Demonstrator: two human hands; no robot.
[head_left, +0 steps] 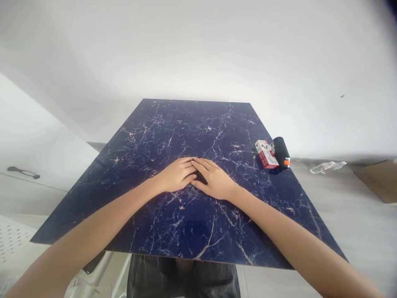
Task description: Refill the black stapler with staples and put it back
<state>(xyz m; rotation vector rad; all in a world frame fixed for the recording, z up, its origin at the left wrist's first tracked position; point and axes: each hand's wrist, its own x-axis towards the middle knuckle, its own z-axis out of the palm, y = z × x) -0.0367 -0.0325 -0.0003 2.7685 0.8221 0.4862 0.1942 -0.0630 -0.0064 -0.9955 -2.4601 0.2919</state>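
My left hand (pixel 176 175) and my right hand (pixel 214 179) lie flat, palms down, side by side in the middle of a dark blue marble-patterned table (pixel 173 124). The fingers are stretched out and the fingertips of the two hands meet or slightly overlap. A small dark gap shows between them at the thumbs; I cannot tell whether anything lies under them. Neither hand grips anything that I can see.
A red and white small box (pixel 266 154) and a black cylinder with an orange end (pixel 282 151) lie near the table's right edge. On the floor to the right are a clear plastic bottle (pixel 327 166) and a cardboard piece (pixel 378 180). A white wall stands behind.
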